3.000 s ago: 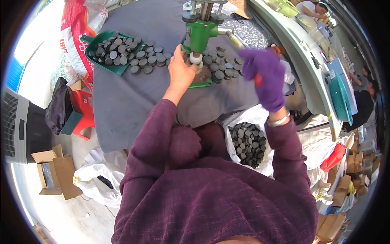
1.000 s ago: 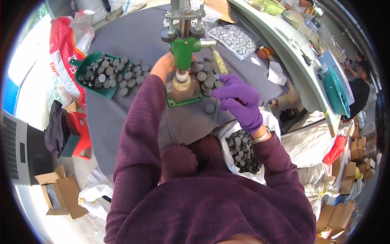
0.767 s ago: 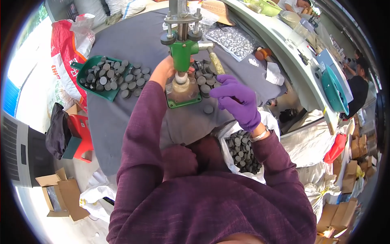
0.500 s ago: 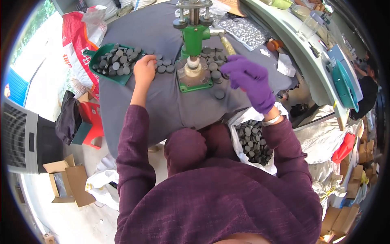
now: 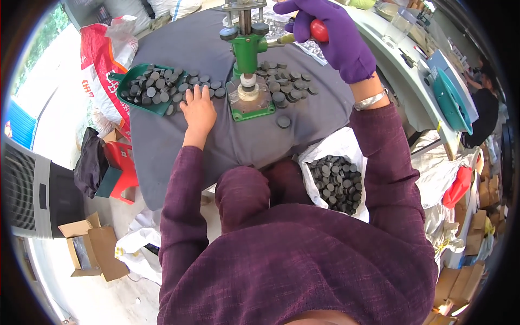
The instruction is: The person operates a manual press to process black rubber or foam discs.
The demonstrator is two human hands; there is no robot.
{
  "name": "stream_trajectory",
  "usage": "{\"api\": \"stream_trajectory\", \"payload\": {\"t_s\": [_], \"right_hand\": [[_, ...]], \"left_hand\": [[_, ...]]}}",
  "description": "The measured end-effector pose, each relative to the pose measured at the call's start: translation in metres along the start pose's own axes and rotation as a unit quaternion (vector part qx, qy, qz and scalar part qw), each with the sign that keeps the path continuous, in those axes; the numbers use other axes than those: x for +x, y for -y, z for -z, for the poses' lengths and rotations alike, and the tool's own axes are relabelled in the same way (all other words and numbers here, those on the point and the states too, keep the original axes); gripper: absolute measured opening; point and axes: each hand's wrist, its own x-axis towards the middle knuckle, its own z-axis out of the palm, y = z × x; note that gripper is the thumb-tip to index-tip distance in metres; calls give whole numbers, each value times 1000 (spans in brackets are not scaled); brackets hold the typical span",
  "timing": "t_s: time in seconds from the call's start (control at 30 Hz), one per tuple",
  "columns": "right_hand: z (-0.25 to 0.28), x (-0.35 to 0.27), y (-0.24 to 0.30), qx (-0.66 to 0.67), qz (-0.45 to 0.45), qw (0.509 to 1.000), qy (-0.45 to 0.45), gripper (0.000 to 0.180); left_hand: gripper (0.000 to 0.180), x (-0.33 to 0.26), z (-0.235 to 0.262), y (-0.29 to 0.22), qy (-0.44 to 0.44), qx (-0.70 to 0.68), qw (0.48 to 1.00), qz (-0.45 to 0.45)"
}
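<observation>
Gloved right hand (image 5: 338,35) grips one green press's (image 5: 246,51) red-knobbed lever (image 5: 318,30); bare left hand (image 5: 199,111) lies open-fingered on scattered grey discs (image 5: 189,88).

My table (image 5: 216,49) is draped in grey cloth. A green press (image 5: 248,65) stands near its middle on a green base. Dark discs (image 5: 287,86) lie scattered around the press, mostly to its right and behind it, with one loose disc (image 5: 283,121) in front of the base. At my left, a green tray (image 5: 142,96) heaped with more discs rests at the table's edge, a few spilling onto the cloth.
</observation>
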Motion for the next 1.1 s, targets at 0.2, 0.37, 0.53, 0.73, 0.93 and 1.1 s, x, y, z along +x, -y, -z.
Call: {"api": "stream_trajectory", "payload": {"t_s": [0.2,0.37,0.53,0.73,0.93,1.1], "right_hand": [[3,5,17,79,-213,974,-17,42],[10,8,-15,228,-63,970,50,41],[1,4,20,111,-205,972,-25,39],[4,2,7,146,-193,969,-51,39],[4,1,3,162,-188,968,-37,39],[-1,-1,7,172,-191,963,-82,36]], "left_hand": [[40,4,16,2,45,-79,994,-66],[35,-1,16,-5,-19,-104,991,-76],[24,5,13,-3,-29,-86,993,-78],[24,-15,12,-22,-38,-68,993,-88],[28,-11,9,-16,-69,-240,968,-9],[46,-2,24,-52,-84,-425,900,44]]}}
